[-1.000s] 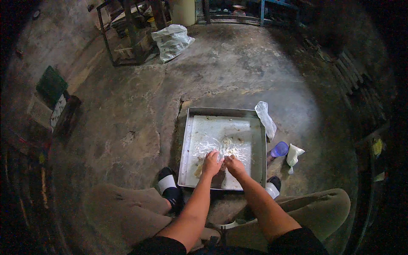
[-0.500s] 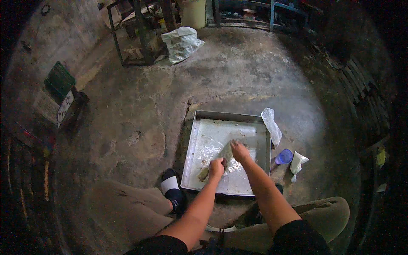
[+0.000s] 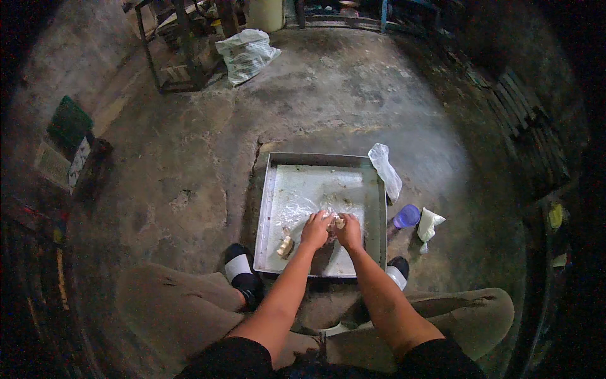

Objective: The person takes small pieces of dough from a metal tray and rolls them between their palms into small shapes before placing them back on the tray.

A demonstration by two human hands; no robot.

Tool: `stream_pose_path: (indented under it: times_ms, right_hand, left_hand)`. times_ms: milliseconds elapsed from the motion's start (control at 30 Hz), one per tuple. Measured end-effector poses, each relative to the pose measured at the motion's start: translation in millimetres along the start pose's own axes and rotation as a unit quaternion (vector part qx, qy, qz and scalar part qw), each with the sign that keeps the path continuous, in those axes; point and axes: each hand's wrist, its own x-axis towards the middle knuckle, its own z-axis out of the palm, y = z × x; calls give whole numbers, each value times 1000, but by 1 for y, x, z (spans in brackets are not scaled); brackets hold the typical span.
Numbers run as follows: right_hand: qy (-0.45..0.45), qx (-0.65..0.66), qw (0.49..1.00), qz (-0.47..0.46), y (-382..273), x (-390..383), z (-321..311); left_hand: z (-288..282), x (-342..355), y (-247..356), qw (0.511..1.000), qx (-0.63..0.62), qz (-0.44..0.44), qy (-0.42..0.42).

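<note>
A square metal tray (image 3: 266,208) sits on the floor between my feet. My left hand (image 3: 315,230) and my right hand (image 3: 348,232) are close together over its middle, fingers curled round clear crumpled plastic (image 3: 326,215) with some pale crumbly stuff (image 3: 340,222) at the right fingers. Exactly what each fingertip grips is partly hidden. Loose clear plastic spreads leftward on the tray bottom. A pale, soft-looking lump (image 3: 284,246) lies near the tray's lower left.
Right of the tray are a white plastic bag (image 3: 386,174), a blue cup (image 3: 406,216) and a small white bag (image 3: 430,223). A sack (image 3: 244,57) lies by a metal frame at the back. Slats (image 3: 524,126) stand right; a green panel (image 3: 69,123) leans left.
Half a second ago my right hand was higher and my left lower; now they are level. The clear plastic between them has moved down to the tray. The whole view has shifted slightly.
</note>
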Motion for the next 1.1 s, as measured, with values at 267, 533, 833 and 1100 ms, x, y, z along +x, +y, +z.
stream_pose_path:
  times_ms: [267, 533, 833, 1100]
  right_hand:
    - [-61, 36, 974, 215, -6, -14, 23]
    - [-48, 204, 925, 318, 0, -14, 25]
    - [-92, 355, 911, 189, 17, 5, 7]
    - [-192, 560, 766, 250, -28, 11, -21]
  left_hand:
    - [11, 6, 0, 994, 10, -80, -74]
    - [1, 6, -19, 944, -275, -155, -96]
    - [-21, 43, 11, 780, -416, -447, -137]
    - [-17, 33, -33, 880, -320, -346, -53]
